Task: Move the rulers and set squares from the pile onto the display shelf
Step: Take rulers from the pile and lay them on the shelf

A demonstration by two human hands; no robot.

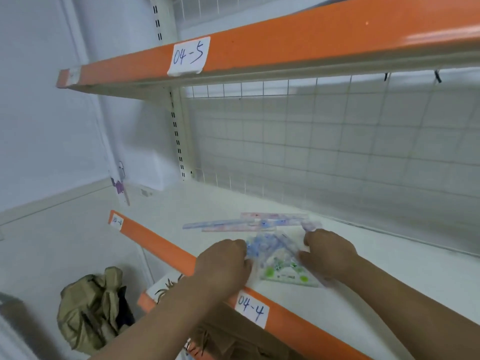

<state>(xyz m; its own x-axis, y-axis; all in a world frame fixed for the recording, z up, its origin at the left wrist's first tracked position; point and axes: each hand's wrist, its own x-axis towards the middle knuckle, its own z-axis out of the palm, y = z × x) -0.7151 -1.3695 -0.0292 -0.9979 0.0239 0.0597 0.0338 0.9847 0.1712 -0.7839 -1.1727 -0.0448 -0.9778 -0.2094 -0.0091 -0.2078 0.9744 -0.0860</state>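
The left hand (223, 263) has its fingers curled down onto the left edge of the packet of set squares (279, 261), gripping it. The right hand (330, 252) holds the packet's right edge in the same curled way, though blur hides the fingertips. The set squares, clear with blue and green print, lie flat between the two hands on the white display shelf (389, 281), just behind its orange front edge (161, 245). Just beyond them a few rulers (241, 223) lie overlapped, running left to right. Down to the left, an olive bag (91, 307) sits on the pale floor beside a white wall (39, 113). A label (251, 309) reading 04-4 is stuck on the front edge by the left wrist. A wire grid (337, 141) backs the shelf, and an upper shelf (285, 40) marked 04-5 overhangs it. The white surface runs on past the right hand to the frame's edge.
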